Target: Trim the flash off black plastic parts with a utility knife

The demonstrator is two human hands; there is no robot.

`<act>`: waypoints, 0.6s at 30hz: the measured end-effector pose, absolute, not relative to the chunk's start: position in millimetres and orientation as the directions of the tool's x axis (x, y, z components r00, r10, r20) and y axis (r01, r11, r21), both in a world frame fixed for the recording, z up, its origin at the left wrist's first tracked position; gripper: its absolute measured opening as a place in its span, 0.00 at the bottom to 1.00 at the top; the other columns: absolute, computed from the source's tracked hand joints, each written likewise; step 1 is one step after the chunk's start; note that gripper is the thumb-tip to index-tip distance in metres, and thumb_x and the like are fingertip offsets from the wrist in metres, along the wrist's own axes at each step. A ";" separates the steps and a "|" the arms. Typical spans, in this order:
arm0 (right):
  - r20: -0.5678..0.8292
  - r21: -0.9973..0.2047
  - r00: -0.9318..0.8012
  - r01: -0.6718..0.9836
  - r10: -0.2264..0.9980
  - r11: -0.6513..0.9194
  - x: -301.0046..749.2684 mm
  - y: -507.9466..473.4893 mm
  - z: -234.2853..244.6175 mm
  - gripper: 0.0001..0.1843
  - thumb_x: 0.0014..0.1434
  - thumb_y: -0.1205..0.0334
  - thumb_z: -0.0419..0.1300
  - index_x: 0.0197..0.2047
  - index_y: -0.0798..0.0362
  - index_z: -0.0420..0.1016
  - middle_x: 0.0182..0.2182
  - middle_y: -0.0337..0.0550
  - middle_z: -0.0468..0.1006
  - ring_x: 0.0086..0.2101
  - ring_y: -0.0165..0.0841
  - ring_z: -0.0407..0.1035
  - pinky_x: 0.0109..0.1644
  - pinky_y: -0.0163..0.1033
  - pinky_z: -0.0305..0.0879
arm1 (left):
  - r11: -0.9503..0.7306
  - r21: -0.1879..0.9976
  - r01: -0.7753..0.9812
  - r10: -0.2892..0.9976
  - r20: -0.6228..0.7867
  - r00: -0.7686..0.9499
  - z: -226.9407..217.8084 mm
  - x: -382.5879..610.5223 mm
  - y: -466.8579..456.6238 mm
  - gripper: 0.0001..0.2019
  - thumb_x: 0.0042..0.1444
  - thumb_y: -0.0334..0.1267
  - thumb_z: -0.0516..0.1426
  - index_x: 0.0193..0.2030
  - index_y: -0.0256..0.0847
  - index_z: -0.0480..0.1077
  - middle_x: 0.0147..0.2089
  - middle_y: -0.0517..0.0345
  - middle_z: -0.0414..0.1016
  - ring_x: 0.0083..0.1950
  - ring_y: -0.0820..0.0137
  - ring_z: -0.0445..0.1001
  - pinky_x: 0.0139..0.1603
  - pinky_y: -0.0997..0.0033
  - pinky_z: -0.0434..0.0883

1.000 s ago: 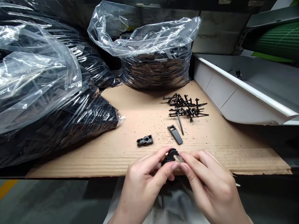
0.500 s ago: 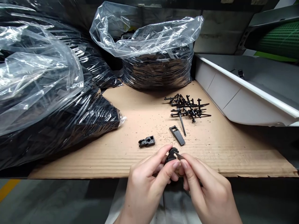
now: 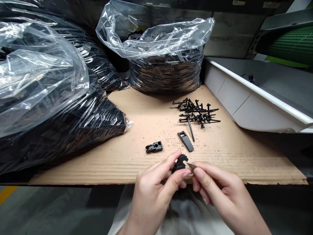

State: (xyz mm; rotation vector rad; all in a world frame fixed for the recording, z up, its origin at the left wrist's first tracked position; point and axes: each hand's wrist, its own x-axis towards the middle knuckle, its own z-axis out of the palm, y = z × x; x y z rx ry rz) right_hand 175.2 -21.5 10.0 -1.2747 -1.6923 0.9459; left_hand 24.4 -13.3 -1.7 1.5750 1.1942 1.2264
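Observation:
My left hand point(image 3: 156, 192) pinches a small black plastic part point(image 3: 180, 162) between thumb and fingers, just over the near edge of the cardboard sheet point(image 3: 137, 120). My right hand point(image 3: 220, 192) is closed on a thin blade-like tool point(image 3: 191, 165) whose tip touches that part. On the cardboard beyond lie a black clip piece point(image 3: 154, 147), a flat black wedge piece point(image 3: 185, 141) and a pile of black plastic sprues point(image 3: 196, 113).
Clear plastic bags full of black parts stand at the left point(image 3: 49, 98) and at the back point(image 3: 163, 62). A white tray point(image 3: 254, 98) slopes along the right side. Small shavings are scattered over the cardboard. Grey floor lies below the near edge.
My right hand has drawn back slightly to the right, and its fingers sit lower. The left hand still pinches the black part in about the same place.

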 end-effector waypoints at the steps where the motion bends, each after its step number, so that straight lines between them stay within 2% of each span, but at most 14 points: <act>1: 0.197 -0.891 -0.120 0.391 0.973 0.228 175.4 -20.3 10.3 0.13 0.60 0.61 0.50 0.27 0.54 0.70 0.20 0.37 0.69 0.20 0.26 0.65 0.22 0.29 0.62 | -0.244 0.949 0.200 0.969 0.230 0.092 -1.4 24.3 -13.5 0.16 0.53 0.37 0.58 0.48 0.35 0.72 0.23 0.59 0.76 0.21 0.73 0.73 0.24 0.79 0.73; 3: 0.254 -0.866 -0.028 0.438 0.967 0.240 173.2 -15.7 11.4 0.09 0.59 0.61 0.52 0.34 0.52 0.72 0.26 0.39 0.74 0.28 0.30 0.70 0.30 0.31 0.66 | -0.242 0.948 0.206 0.969 0.226 0.099 -1.0 24.1 -14.0 0.16 0.53 0.39 0.58 0.48 0.36 0.72 0.22 0.59 0.76 0.21 0.73 0.73 0.24 0.79 0.73; 5: 0.225 -0.859 -0.041 0.464 0.973 0.218 169.2 -8.8 14.2 0.10 0.56 0.60 0.55 0.41 0.51 0.72 0.31 0.40 0.76 0.33 0.32 0.71 0.35 0.33 0.67 | -0.250 0.944 0.215 0.966 0.228 0.118 -0.8 23.4 -14.1 0.15 0.51 0.39 0.59 0.46 0.37 0.73 0.24 0.58 0.77 0.22 0.72 0.73 0.25 0.79 0.73; 7: 0.151 -0.887 -0.054 0.433 0.987 0.159 166.6 -2.0 18.5 0.09 0.55 0.60 0.57 0.39 0.52 0.72 0.30 0.39 0.75 0.31 0.30 0.70 0.33 0.32 0.66 | -0.249 0.945 0.213 0.965 0.222 0.141 -0.3 21.9 -13.4 0.16 0.48 0.38 0.61 0.45 0.40 0.74 0.28 0.57 0.78 0.25 0.71 0.74 0.27 0.78 0.74; 10: 0.093 -0.949 0.027 0.305 0.995 0.080 169.7 0.9 23.8 0.08 0.57 0.57 0.55 0.35 0.52 0.70 0.24 0.35 0.70 0.25 0.26 0.66 0.28 0.29 0.63 | -0.193 0.966 0.173 0.974 0.167 0.153 2.9 19.4 -9.6 0.17 0.47 0.34 0.62 0.46 0.45 0.73 0.36 0.56 0.78 0.34 0.68 0.76 0.33 0.75 0.74; 12: 0.063 -0.965 0.018 0.255 0.998 0.056 175.9 -3.6 23.2 0.11 0.58 0.54 0.53 0.35 0.52 0.70 0.22 0.35 0.66 0.22 0.25 0.62 0.24 0.29 0.60 | -0.205 0.964 0.172 0.971 0.177 0.164 7.2 18.9 -5.3 0.14 0.48 0.29 0.59 0.42 0.45 0.75 0.42 0.54 0.76 0.42 0.66 0.74 0.39 0.74 0.73; 13: 0.050 -0.965 -0.005 0.257 0.999 0.050 179.5 -7.3 21.4 0.13 0.59 0.53 0.52 0.37 0.52 0.71 0.22 0.35 0.65 0.21 0.25 0.61 0.22 0.29 0.59 | -0.236 0.954 0.186 0.964 0.206 0.167 9.5 19.2 -3.0 0.12 0.48 0.28 0.59 0.38 0.45 0.77 0.41 0.53 0.74 0.43 0.66 0.73 0.39 0.75 0.73; 15: 0.060 -0.952 -0.015 0.300 0.998 0.062 186.3 -15.9 15.9 0.15 0.59 0.52 0.51 0.40 0.52 0.72 0.22 0.36 0.65 0.20 0.26 0.60 0.22 0.30 0.59 | -0.290 0.935 0.206 0.951 0.257 0.172 13.1 20.9 0.7 0.11 0.47 0.28 0.59 0.36 0.44 0.78 0.35 0.54 0.73 0.38 0.68 0.71 0.36 0.76 0.72; 18: 0.159 -0.901 -0.012 0.407 0.987 0.150 193.8 -27.1 6.7 0.14 0.60 0.55 0.50 0.41 0.51 0.73 0.23 0.38 0.68 0.21 0.26 0.62 0.24 0.29 0.62 | -0.190 0.976 0.103 0.961 0.164 0.220 13.7 23.8 2.0 0.11 0.52 0.32 0.57 0.43 0.46 0.75 0.25 0.61 0.69 0.24 0.75 0.66 0.27 0.78 0.68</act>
